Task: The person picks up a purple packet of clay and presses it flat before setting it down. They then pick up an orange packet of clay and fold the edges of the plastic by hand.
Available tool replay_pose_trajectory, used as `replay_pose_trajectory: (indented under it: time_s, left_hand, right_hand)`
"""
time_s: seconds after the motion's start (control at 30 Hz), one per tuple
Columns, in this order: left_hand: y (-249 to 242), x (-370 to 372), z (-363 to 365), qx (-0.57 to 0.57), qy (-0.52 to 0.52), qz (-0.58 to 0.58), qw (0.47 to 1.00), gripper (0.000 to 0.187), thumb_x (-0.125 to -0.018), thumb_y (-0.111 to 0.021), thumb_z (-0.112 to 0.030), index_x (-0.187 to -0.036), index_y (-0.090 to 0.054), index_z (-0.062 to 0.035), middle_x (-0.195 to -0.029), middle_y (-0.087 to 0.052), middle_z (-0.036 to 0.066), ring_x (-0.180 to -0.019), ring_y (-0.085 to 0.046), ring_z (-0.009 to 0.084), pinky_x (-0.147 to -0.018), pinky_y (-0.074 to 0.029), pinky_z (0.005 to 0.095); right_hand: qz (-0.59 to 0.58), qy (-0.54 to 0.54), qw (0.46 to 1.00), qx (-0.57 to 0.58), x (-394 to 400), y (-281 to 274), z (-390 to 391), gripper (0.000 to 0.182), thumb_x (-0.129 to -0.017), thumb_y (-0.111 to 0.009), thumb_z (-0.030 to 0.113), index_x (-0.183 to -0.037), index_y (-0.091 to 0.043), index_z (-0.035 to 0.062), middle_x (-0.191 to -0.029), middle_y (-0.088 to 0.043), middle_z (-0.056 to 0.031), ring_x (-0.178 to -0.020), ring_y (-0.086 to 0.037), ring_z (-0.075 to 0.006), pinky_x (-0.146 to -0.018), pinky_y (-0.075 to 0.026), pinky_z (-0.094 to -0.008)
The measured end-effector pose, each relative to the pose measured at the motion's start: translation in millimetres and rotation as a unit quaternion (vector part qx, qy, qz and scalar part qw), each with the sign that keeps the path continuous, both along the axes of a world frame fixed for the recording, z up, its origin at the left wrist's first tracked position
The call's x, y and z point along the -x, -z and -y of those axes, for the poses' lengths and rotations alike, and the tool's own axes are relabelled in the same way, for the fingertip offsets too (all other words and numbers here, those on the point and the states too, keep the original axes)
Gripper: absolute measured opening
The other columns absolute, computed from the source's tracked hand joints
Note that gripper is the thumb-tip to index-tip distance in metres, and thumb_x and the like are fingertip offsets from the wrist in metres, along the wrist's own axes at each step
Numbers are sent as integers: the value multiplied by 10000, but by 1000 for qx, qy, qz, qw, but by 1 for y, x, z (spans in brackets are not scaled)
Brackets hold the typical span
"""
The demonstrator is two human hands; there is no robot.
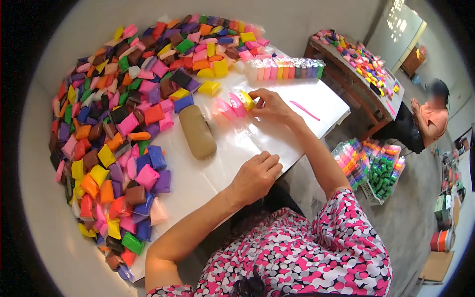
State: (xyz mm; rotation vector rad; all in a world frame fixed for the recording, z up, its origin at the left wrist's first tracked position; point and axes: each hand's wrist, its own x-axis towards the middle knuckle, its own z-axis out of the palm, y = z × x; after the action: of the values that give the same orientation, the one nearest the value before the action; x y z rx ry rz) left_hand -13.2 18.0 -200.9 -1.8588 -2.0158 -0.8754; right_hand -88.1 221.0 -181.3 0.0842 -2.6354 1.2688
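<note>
My right hand (271,105) pinches a yellow clay packet (246,100) at the end of a short row. Beside it in that row lie pink packets (228,108), with clear plastic around them. My left hand (256,177) rests closer to me at the table's near edge, fingers curled; whatever they hold, if anything, is hidden. An olive-brown oblong case (198,132) lies on the white table (237,168), left of the row. One loose yellow packet (209,88) sits just behind the case.
A big heap of coloured packets (114,128) covers the table's left and back. At the back stands a clear-wrapped row of packets (287,69); a pink plastic tool (305,110) lies right. Bagged packets fill a floor basket (374,193). Another person (433,116) sits beside a second table (341,64).
</note>
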Motion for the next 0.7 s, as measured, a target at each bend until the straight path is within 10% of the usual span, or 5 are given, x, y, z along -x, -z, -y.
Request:
replay_pose_trajectory:
  time_s: [0.7]
  left_hand:
    - [11,3,-1,-27,6,-23,999,166,-702,-607,-52,-862,-593,-13,-927,-565,102,-864,-552,250,-769,-496,336]
  right_hand:
    - [84,-30,993,-78,-5,-19,-11,666,-703,-783,125,-1300,-516,-2,-1196,-604,-148,-880,-644,-174,-845,-508,-319]
